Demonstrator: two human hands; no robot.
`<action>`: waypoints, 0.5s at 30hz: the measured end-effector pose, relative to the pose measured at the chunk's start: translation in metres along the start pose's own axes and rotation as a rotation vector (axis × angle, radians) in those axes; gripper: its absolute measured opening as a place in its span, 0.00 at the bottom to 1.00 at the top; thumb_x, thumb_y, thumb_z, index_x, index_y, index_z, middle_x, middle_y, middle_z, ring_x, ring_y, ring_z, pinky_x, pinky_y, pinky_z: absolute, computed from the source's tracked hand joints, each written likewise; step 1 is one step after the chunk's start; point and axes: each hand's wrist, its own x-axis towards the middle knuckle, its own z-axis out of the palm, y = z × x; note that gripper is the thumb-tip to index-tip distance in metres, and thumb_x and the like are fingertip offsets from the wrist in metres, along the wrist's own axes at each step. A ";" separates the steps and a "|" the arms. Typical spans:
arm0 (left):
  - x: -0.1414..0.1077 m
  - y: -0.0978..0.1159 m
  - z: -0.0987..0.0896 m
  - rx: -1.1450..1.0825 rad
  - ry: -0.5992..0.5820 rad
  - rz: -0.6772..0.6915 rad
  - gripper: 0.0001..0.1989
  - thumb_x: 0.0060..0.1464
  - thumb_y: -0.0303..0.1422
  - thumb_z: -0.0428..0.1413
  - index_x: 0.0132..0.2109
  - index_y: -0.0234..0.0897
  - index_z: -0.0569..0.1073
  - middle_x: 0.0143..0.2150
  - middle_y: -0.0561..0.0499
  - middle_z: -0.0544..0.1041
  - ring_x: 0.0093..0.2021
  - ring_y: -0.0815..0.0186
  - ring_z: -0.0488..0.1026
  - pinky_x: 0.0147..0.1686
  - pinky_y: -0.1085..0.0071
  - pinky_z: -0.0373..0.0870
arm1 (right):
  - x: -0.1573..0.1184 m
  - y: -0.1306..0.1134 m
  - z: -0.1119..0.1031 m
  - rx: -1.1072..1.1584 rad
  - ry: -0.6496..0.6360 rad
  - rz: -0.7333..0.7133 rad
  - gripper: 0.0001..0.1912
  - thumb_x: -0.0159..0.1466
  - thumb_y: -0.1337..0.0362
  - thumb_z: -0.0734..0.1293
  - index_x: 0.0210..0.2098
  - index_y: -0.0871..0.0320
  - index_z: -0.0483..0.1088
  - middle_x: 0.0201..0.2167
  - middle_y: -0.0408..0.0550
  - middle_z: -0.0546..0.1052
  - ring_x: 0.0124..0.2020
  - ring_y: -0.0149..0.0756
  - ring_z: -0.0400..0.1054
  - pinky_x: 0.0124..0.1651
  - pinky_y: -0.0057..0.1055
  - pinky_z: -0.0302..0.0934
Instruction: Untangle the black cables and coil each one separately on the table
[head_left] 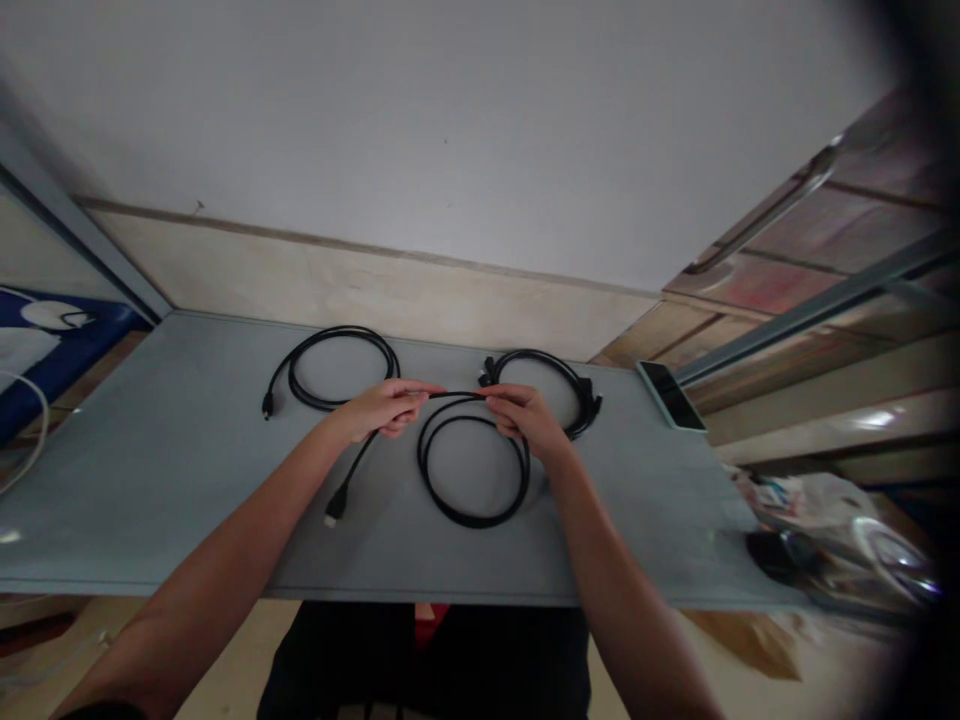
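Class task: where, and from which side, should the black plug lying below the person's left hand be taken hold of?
Take the plug's moulded body from above, fingers on either side: it lies on the grey table, its tip free, and its thin cable runs up to the left hand.

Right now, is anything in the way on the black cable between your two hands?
Nothing visible. The black cable runs bare from your left hand to your right hand, with nothing lying on or across that stretch.
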 end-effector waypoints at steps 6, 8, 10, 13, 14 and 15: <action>0.005 -0.001 0.008 0.004 0.081 0.049 0.26 0.58 0.41 0.58 0.59 0.31 0.70 0.18 0.65 0.48 0.15 0.77 0.42 0.14 0.80 0.41 | -0.003 0.004 0.020 0.018 -0.111 0.012 0.24 0.60 0.57 0.71 0.53 0.59 0.73 0.17 0.32 0.53 0.16 0.20 0.41 0.18 0.23 0.37; 0.004 0.002 0.001 0.012 0.129 0.048 0.25 0.57 0.40 0.60 0.57 0.29 0.72 0.18 0.65 0.48 0.15 0.78 0.43 0.14 0.79 0.41 | -0.004 0.000 0.018 0.033 -0.121 0.040 0.24 0.60 0.58 0.71 0.54 0.60 0.73 0.17 0.32 0.50 0.17 0.21 0.40 0.18 0.23 0.35; 0.000 0.006 -0.009 0.018 0.166 0.037 0.23 0.55 0.40 0.61 0.54 0.28 0.73 0.17 0.65 0.49 0.15 0.78 0.44 0.14 0.79 0.41 | -0.005 -0.004 0.013 0.051 -0.105 0.062 0.23 0.59 0.59 0.72 0.52 0.61 0.75 0.17 0.32 0.50 0.17 0.21 0.38 0.18 0.24 0.34; -0.009 0.014 -0.030 0.034 0.181 -0.016 0.21 0.55 0.39 0.62 0.51 0.29 0.74 0.17 0.64 0.50 0.15 0.78 0.43 0.14 0.79 0.40 | -0.004 -0.009 0.001 0.067 -0.106 0.093 0.22 0.58 0.60 0.72 0.50 0.62 0.76 0.18 0.33 0.51 0.18 0.21 0.38 0.19 0.24 0.34; -0.013 0.017 -0.038 0.034 0.184 -0.040 0.20 0.55 0.38 0.62 0.50 0.30 0.74 0.17 0.64 0.50 0.14 0.78 0.43 0.14 0.79 0.39 | -0.004 -0.010 -0.004 0.065 -0.108 0.105 0.22 0.58 0.60 0.73 0.50 0.62 0.76 0.19 0.33 0.52 0.18 0.21 0.39 0.19 0.24 0.34; -0.019 0.019 -0.046 0.028 0.190 -0.061 0.18 0.55 0.37 0.61 0.50 0.30 0.74 0.16 0.64 0.49 0.14 0.78 0.42 0.13 0.79 0.38 | -0.004 -0.011 -0.010 0.061 -0.101 0.114 0.22 0.58 0.61 0.73 0.50 0.62 0.76 0.19 0.33 0.52 0.18 0.20 0.39 0.19 0.24 0.34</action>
